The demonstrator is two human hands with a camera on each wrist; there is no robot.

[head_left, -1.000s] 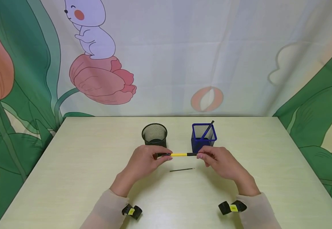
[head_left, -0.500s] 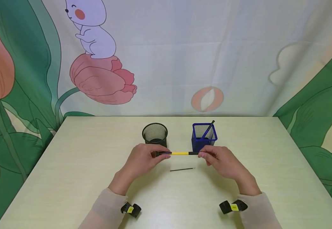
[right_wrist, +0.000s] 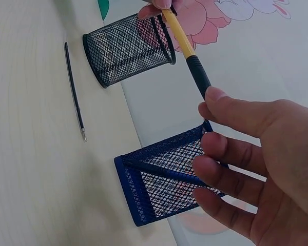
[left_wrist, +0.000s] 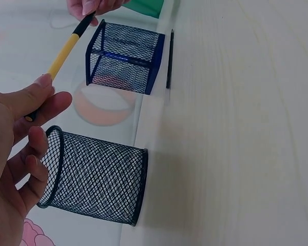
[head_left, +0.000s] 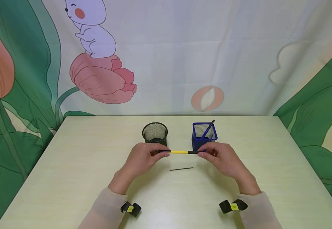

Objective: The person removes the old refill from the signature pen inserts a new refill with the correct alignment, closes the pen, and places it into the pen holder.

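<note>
A yellow pen with black ends (head_left: pixel 179 152) is held level above the table between both hands. My left hand (head_left: pixel 143 158) pinches its left end between thumb and finger. At the other end, the thumb and forefinger of my right hand (head_left: pixel 222 159) pinch the black grip, as the right wrist view also shows. Below the pen, a thin dark pen refill (head_left: pixel 182 169) lies on the table. A round black mesh pen holder (head_left: pixel 155 133) stands behind my left hand. Behind the right hand is a square blue mesh pen holder (head_left: pixel 199 144) with a pen (head_left: pixel 208 129) leaning in it.
The pale wooden table (head_left: pixel 77 168) reaches back to a printed curtain (head_left: pixel 166 57) with flowers and a white animal. A black wrist camera is strapped to each sleeve.
Both hands have risen slightly in the head view with the pen between them. The right fingers have shifted a little on the pen's end. The refill and both holders stay put.
</note>
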